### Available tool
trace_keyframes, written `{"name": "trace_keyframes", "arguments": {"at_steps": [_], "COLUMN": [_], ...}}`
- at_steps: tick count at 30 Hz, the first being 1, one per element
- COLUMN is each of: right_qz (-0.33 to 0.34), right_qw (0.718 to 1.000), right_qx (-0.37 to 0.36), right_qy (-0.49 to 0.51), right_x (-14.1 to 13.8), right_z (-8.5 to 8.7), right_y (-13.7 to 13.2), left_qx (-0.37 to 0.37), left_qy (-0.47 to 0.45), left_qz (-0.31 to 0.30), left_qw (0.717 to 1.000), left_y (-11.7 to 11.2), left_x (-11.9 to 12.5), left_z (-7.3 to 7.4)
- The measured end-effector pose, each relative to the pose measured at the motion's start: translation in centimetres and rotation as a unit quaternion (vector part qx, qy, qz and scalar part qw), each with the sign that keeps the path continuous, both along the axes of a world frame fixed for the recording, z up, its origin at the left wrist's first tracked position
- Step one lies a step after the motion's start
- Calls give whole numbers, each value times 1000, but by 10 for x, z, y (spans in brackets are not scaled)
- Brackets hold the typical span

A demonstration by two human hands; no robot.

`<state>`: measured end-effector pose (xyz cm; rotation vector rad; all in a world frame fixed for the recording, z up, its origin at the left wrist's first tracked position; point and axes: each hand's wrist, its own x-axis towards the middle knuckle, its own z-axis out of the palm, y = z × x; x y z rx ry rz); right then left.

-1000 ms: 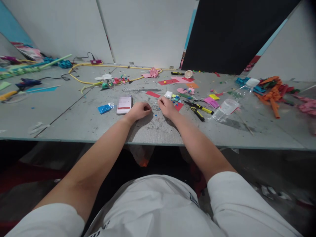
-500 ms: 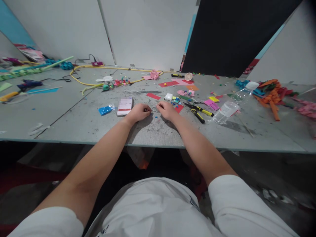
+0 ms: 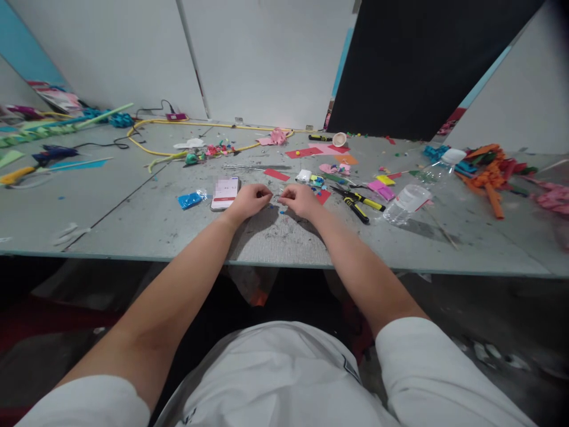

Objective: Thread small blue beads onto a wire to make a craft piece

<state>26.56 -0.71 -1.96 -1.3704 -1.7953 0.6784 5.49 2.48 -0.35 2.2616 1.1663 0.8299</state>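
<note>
My left hand [image 3: 249,200] and my right hand [image 3: 300,200] rest close together on the grey table [image 3: 146,213], both with fingers curled in a pinch. Between their fingertips lies a small thin wire piece [image 3: 276,197], too small to make out clearly. Tiny blue bits lie just below it. A phone [image 3: 225,193] lies just left of my left hand. Yellow-and-black pliers [image 3: 358,203] lie to the right of my right hand.
A clear plastic bottle [image 3: 406,203] lies on its side at the right. Coloured foam scraps [image 3: 331,153], a blue packet [image 3: 190,199], a yellow cable [image 3: 195,121], orange strips [image 3: 489,175] and a glue gun [image 3: 51,155] litter the table. The table's front edge runs below my forearms.
My right hand has slid a little left toward my left hand, narrowing the gap around the wire piece. The view has shifted slightly downward.
</note>
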Motion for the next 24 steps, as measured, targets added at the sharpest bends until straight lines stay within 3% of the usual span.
{"name": "trace_keyframes", "arguments": {"at_steps": [5,13,24], "right_qz": [-1,9,79], "right_qw": [999,996,975], "right_qx": [42,13,209], "right_qy": [-11,84,19], "right_x": [0,-2,-5], "right_z": [5,-4,-4], "right_y": [-3,4,0], "left_qx": [-19,-54,-154], "left_qy": [-20,-54,-118], "left_qz": [-3,-1,-66], "left_qw": [1000,997,979], "left_y": [0,2,-11], "left_x": [1,1,1], "left_z": [1,1,7]}}
